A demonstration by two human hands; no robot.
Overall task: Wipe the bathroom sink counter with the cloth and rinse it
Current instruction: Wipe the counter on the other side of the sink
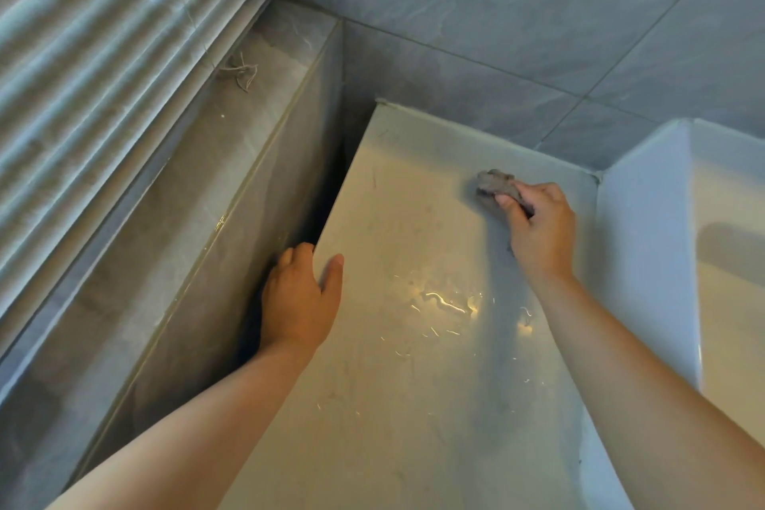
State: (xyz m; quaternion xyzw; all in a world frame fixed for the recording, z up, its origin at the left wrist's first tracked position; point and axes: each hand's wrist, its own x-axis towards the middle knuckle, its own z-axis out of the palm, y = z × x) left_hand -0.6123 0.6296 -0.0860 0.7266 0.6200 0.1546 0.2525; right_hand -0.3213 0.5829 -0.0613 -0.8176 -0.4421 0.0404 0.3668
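My left hand (300,298) grips the counter's (397,406) left edge, bracing. Further back, near the far right corner beside the sink (662,261), my right hand (538,228) holds the bunched cloth (494,183): soft, light, probably damp, best kept wadded in the palm.

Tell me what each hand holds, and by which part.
The right hand grips the bunched grey cloth by its near end, against the counter. The left hand grips the counter by its left edge, thumb on top.
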